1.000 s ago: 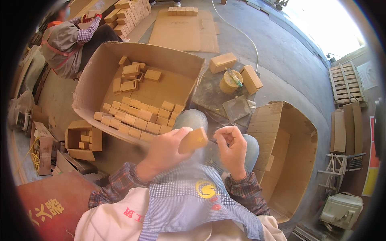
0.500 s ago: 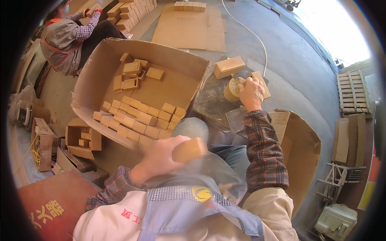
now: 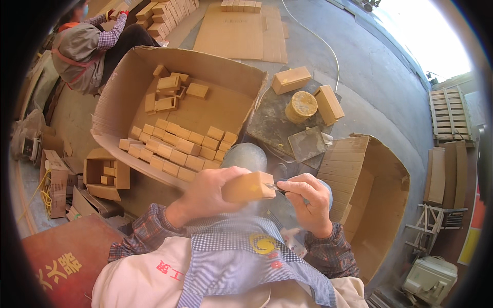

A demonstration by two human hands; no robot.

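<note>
In front of my lap, my left hand [image 3: 204, 194] is closed around a light wooden block [image 3: 241, 188]. A pale notch shows at the block's right end. My right hand [image 3: 308, 199] pinches a small tool with a thin metal blade [image 3: 273, 186], its tip against that end. The tool's exact kind is mostly hidden by my fingers. Beyond my hands, a round tub [image 3: 301, 107] crusted with yellowish paste stands on a dark, stained work stand [image 3: 269, 115]. Two larger wooden blocks, one at the back [image 3: 291, 80] and one at the right [image 3: 328, 104], lie around the tub.
A large carton [image 3: 215, 72] at left holds rows of wooden blocks [image 3: 172, 146] and a loose pile. Another open carton [image 3: 382, 205] stands at my right. A dark square plate [image 3: 307, 143] lies on the stand. A co-worker [image 3: 82, 54] sits far left, handling a block.
My right hand has come back from the tub to the block, bringing the bladed tool. My left hand still holds the block, now meeting the blade.
</note>
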